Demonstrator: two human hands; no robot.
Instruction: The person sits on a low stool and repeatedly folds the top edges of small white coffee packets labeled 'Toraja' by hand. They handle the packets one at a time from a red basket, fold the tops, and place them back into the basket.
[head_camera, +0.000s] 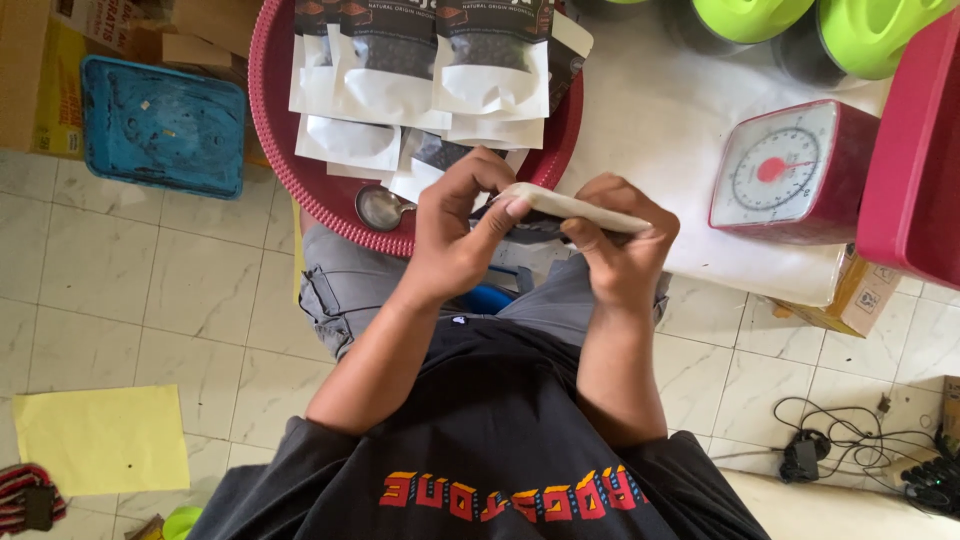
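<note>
We sit on the tiled floor (150, 290) and hold a flat white pouch (575, 208) edge-on in front of us, above our lap. Our left hand (455, 235) has its fingers (500, 215) clenched on the pouch's near end, thumb pressed along the top edge. Our right hand (625, 250) grips the other end, fingers curled over the top and around the pouch from behind. Both hands grasp the same pouch; neither is released.

Just beyond the hands lies a round red tray (300, 170) on the floor, loaded with more pouches (430, 60), white below and dark above, stacked in overlapping rows. A metal spoon (380, 208) rests at the tray's near rim, just beside our left hand.

To the right a white sheet (670, 120) covers the floor and carries a red dial scale (795, 172) near its right edge. Green-lidded jars (800, 30) stand at the far edge. A blue lid (162, 125) lies left of the tray, and a yellow paper (100, 438) lies on the floor at our left
</note>
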